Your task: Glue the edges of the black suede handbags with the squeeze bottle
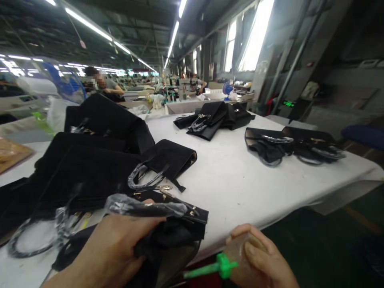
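My left hand (120,244) is closed on a black handbag (174,236) at the near table edge. Clear plastic wrap covers the bag's handle (144,207), and small gold fittings show along its top. In my right hand (264,256) is a translucent squeeze bottle (240,256) with a green nozzle (207,270), which points left toward the bag's lower side. The bottle is apart from the bag's top edge; whether the tip touches the bag I cannot tell. Just beyond lies another black handbag (168,158) with a wrapped handle loop.
Black bags (90,172) are piled on the left of the white table (228,180). More bags (210,118) lie at its far end and others (294,144) at the right. A blue fan (70,86) and a person (105,84) are in the background.
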